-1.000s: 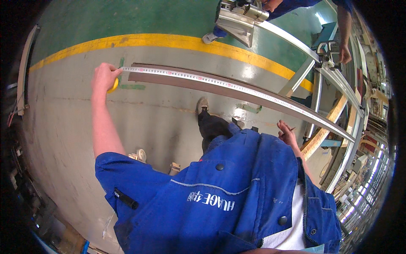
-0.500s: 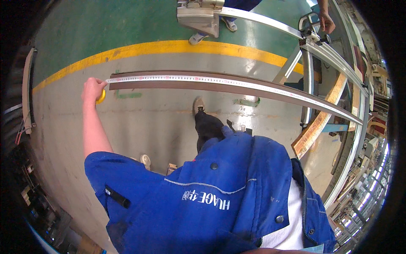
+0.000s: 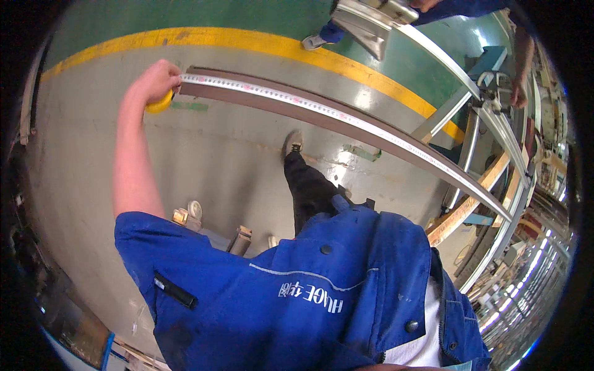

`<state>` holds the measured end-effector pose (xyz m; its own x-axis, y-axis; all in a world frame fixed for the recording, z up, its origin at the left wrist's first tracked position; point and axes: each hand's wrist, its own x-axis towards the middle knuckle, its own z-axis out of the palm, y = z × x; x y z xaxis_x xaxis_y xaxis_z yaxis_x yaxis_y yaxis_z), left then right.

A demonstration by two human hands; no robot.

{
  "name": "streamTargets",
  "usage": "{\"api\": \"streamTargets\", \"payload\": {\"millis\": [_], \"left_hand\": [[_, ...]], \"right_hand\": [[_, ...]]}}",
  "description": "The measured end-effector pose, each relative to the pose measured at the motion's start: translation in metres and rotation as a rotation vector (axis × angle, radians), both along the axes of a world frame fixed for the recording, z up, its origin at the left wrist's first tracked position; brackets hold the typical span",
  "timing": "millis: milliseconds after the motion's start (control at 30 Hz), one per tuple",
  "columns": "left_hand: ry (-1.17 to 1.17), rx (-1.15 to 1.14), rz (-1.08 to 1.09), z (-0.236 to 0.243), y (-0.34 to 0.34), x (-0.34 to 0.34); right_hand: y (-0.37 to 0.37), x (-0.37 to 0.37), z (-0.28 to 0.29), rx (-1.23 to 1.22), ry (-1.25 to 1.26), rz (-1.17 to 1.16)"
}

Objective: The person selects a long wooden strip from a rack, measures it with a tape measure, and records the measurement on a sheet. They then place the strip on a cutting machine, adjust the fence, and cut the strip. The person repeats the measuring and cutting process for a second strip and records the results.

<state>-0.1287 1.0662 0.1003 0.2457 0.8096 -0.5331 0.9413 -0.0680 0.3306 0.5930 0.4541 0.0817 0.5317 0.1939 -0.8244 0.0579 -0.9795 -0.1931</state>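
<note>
A: Left hand (image 3: 162,79)?
B: Closed around yellow tape measure (image 3: 159,105), beside left end of brown bar (image 3: 272,106) (white blade (image 3: 296,100) extended along it).
A: Right hand?
B: Out of view; cannot tell.

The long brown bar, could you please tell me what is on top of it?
A white measuring tape runs along the bar to the left hand near its left end. The surface beneath the tape is covered and cannot be seen.
</note>
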Motion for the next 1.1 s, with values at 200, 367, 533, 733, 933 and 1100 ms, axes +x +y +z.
{"api": "streamTargets", "payload": {"millis": [200,367,533,733,933,1100], "left_hand": [[0.042,0.023,-0.019,-0.009,0.003,-0.004],[0.073,0.118,-0.102,-0.016,0.002,-0.012],[0.105,0.134,0.007,0.036,-0.004,0.014],[-0.111,-0.055,-0.120,0.100,-0.001,0.127],[-0.371,-0.277,-0.298,0.113,-0.056,0.318],[-0.514,-0.387,-0.461,0.112,-0.153,0.517]], "right_hand": [[0.034,0.012,0.007,-0.041,-0.008,0.106],[0.029,0.025,-0.001,-0.005,0.019,0.202],[0.015,-0.003,0.009,0.077,-0.087,0.094],[-0.009,-0.047,0.021,0.107,-0.057,-0.234],[-0.112,-0.061,-0.045,0.218,-0.033,-0.520],[-0.212,-0.065,-0.142,0.398,-0.093,-0.657]]}}
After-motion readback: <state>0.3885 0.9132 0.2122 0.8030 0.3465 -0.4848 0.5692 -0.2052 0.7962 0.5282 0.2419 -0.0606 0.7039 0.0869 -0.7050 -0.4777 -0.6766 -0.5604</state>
